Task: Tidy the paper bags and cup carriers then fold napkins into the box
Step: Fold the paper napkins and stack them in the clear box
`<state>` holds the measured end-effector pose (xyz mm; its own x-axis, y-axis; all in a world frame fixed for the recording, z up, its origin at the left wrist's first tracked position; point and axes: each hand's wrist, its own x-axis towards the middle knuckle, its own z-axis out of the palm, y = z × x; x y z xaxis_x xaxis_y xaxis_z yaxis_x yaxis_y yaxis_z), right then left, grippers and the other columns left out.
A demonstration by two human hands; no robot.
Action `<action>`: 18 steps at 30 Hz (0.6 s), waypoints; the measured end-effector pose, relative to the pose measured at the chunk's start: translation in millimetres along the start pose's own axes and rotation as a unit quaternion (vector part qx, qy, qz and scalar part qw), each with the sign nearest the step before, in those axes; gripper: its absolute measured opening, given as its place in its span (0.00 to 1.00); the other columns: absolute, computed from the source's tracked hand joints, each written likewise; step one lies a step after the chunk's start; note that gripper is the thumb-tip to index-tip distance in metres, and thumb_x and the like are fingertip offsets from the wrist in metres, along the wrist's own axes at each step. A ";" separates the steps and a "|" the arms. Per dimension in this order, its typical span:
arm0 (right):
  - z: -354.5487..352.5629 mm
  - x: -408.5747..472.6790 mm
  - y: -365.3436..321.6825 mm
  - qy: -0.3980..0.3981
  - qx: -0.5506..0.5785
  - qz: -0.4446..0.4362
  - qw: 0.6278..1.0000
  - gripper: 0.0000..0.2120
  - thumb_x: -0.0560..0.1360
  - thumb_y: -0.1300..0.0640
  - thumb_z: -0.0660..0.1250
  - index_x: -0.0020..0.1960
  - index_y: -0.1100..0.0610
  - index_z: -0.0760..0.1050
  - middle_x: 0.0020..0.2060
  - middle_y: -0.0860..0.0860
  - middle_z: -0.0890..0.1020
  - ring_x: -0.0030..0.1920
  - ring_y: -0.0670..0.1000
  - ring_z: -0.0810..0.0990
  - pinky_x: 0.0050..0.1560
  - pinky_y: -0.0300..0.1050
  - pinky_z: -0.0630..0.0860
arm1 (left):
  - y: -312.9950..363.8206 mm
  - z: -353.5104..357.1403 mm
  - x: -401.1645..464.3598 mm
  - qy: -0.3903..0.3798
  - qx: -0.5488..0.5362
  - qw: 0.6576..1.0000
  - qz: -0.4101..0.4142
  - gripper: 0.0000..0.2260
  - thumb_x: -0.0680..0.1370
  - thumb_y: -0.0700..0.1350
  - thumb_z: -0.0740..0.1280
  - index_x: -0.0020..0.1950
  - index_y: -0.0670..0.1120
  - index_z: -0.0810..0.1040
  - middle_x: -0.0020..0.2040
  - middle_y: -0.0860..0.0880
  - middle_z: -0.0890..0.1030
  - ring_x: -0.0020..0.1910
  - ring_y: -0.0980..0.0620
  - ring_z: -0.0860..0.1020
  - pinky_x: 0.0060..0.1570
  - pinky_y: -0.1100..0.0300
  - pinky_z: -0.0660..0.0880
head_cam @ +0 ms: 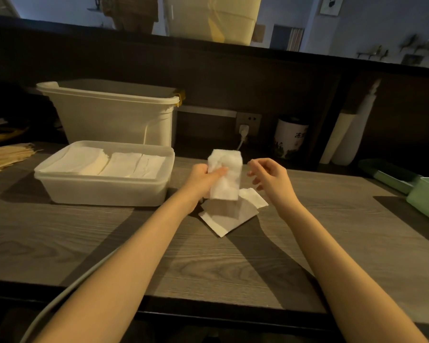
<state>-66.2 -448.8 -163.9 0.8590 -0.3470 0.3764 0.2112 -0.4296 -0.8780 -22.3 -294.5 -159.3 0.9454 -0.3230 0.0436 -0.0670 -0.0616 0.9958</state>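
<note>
Above the table, left hand (203, 177) grips a folded white napkin (225, 175); right hand (270, 177) hovers loosely open.

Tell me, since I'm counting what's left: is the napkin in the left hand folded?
Folded: the napkin is a narrow, thick rectangle gripped by the left hand.

The folded napkin (225, 175) in my left hand (203, 178) is white and soft, a narrow upright rectangle held above the counter, my thumb pressed across its front. Under it more white napkins (227, 215) lie flat on the wood, unfolded and overlapping, corners askew. The box (104, 189) sits to the left of them, a shallow translucent plastic tub with no lid on, holding rows of folded white napkins (109, 163) packed side by side.
</note>
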 end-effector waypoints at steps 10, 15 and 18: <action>-2.9 -4.7 12.0 -0.177 -0.368 0.112 0.906 0.19 0.71 0.38 0.67 0.51 0.53 0.76 0.45 0.47 0.77 0.46 0.48 0.76 0.51 0.46 0.77 | 0.2 -14.1 7.4 0.117 -0.026 0.993 0.003 0.18 0.80 0.49 0.61 0.66 0.43 0.69 0.57 0.48 0.75 0.52 0.51 0.74 0.52 0.56 0.74; 0.7 -4.9 13.2 -0.188 -0.337 0.099 0.917 0.14 0.72 0.46 0.70 0.51 0.55 0.78 0.44 0.49 0.79 0.43 0.47 0.77 0.49 0.44 0.77 | -1.4 -14.7 8.1 0.123 -0.012 0.992 -0.002 0.17 0.80 0.49 0.61 0.66 0.43 0.69 0.59 0.47 0.75 0.52 0.52 0.73 0.48 0.58 0.73; -1.6 -4.5 11.3 -0.170 -0.298 0.087 0.935 0.09 0.73 0.49 0.70 0.49 0.54 0.77 0.45 0.49 0.79 0.44 0.47 0.77 0.45 0.41 0.74 | -3.4 -15.1 8.3 0.125 0.001 0.992 -0.008 0.17 0.79 0.48 0.62 0.66 0.43 0.70 0.59 0.47 0.76 0.54 0.50 0.74 0.50 0.56 0.74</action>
<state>-68.4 -453.5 -175.1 0.9762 -0.2135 0.0377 -0.1565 -0.8142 -0.5591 -9.4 -282.7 -161.1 0.9959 -0.0785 0.0455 -0.0507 -0.0661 0.9965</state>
